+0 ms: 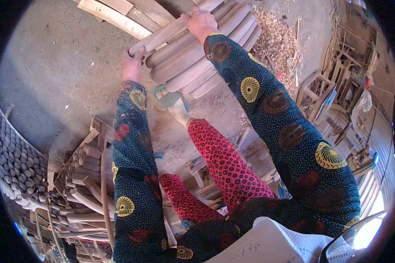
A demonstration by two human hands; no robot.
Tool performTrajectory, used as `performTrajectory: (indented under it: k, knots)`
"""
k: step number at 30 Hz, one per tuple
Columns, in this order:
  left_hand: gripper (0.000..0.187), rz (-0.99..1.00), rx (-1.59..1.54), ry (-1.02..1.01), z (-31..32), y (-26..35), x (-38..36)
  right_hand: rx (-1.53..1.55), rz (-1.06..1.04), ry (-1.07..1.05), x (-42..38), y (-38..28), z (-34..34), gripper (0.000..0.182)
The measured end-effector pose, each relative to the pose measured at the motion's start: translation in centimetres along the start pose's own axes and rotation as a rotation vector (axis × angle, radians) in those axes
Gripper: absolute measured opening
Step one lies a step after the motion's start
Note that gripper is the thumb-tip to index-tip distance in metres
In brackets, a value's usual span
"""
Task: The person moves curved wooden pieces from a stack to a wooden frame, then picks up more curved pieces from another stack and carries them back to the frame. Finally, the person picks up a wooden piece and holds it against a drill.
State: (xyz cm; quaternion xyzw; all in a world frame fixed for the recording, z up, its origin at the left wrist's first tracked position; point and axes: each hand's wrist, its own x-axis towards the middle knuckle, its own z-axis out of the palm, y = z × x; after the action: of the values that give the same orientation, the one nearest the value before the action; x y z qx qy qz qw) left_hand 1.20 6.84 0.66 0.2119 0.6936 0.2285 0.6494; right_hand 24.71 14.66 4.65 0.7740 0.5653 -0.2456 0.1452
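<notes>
"Wood between the hands, then?"

"Yes, one long wooden piece [162, 38], lying slantwise along the near-left side of a stack of curved pieces [184, 61]."

"And the left hand [131, 65]?"

"At the piece's lower end, partly closed, thumb and fingers curled about the tip."

"The right hand [200, 22]?"

"Farther up, laid over the same piece with its fingers bent and a little spread. How firmly it grips, I can't tell."

"What's around them?"

"Flat boards [114, 19] beyond the piece, a heap of shavings [278, 44] to the right of the stack, and a sandalled foot [174, 101] near its lower edge."
</notes>
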Motion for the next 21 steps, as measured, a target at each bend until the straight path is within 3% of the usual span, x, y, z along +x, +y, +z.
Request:
performTrajectory:
  k: [4, 6, 10, 13, 16, 18, 21]
  knots:
    - [0.054, -0.046, -0.142, -0.028, 0.7, -1.5, -1.3, -0.255, -0.016, -0.077, 0.4, 0.0, 0.5, 0.059]
    - [0.051, 0.036, -0.207, -0.049, 1.0, -3.9, -1.3, -0.226, -0.014, -0.053, -0.8, -0.3, 0.1, 0.058]
    - [0.042, 0.009, -0.223, -0.020, 0.8, -4.0, -2.6, -0.217, -0.043, -0.034, -1.5, -0.1, -0.3, 0.062]
    - [0.046, 0.031, -0.283, -0.093, 1.3, -4.8, -2.7, -0.178, -0.025, -0.023, -1.8, -0.2, 0.0, 0.065]
    - [0.048, -0.008, -0.055, -0.022, 1.4, -5.2, -2.6, -0.155, -0.103, -0.008, -1.8, 0.6, 0.4, 0.067]
    - [0.043, 0.105, 0.122, 0.068, 1.5, -3.7, -4.0, -0.212, -0.182, 0.038, -0.7, 1.5, 1.9, 0.068]
    - [0.037, 0.115, 0.108, 0.120, 2.0, -3.8, -4.2, -0.227, -0.142, -0.044, -1.3, 0.5, 0.4, 0.067]
